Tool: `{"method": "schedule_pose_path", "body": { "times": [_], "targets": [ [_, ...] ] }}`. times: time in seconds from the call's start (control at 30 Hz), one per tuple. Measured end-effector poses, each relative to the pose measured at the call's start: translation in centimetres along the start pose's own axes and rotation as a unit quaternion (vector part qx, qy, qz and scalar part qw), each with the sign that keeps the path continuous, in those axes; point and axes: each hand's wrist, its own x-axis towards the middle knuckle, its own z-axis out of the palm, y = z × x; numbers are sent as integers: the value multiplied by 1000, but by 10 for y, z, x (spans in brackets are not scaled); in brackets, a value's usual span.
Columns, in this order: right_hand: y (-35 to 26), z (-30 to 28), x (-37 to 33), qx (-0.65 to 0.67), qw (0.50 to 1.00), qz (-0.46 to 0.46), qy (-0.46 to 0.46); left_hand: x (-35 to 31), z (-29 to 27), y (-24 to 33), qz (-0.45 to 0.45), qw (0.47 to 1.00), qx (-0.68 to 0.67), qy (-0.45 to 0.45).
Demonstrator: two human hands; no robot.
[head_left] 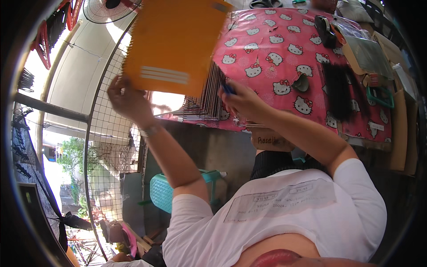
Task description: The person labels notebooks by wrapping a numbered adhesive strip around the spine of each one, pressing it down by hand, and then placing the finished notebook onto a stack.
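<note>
My left hand [126,99] grips an orange notebook [171,49] by its lower left corner, fingers closed on the edge. A spiral coil runs down the notebook's left side, and white label lines mark its cover. My right hand [242,101] is closed around a blue-handled tool [228,87]; its kind is not clear, since the fingers cover most of it. Just left of that hand, a stack of spiral-bound notebooks [207,100] lies at the table's near left corner, partly hidden under the orange one.
A pink patterned cloth covers the table [284,49]. On it are a blurred black bundle [340,91], a small dark piece [301,82], a black tape dispenser-like object [325,31] and a green-framed item [380,95]. A teal plastic stool [167,191] stands below; wire mesh [106,147] rises at left.
</note>
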Motion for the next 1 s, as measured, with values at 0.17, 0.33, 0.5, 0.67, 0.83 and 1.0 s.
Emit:
{"method": "schedule_pose_path", "body": {
  "times": [0.17, 0.33, 0.5, 0.67, 0.83, 1.0],
  "targets": [
    [20, 45, 120, -98, 977, 81, 170, 100, -42, -90, -189, 975, 81, 80],
    [8, 63, 128, 57, 981, 35, 183, 87, -92, -185, -245, 938, 244, -24],
    [-34, 16, 129, 32, 953, -59, 295, 62, -108, -207, -101, 925, 353, -99],
    [-164, -25, 84, -231, 908, -286, 199, 26, -103, -201, -26, 923, 381, -38],
    [-235, 19, 77, -273, 904, -318, 84, 14, -98, -199, -90, 947, 303, 57],
    [-211, 40, 150, -102, 840, -480, 232, 8, -77, -211, -98, 952, 278, 80]
  ]
}}
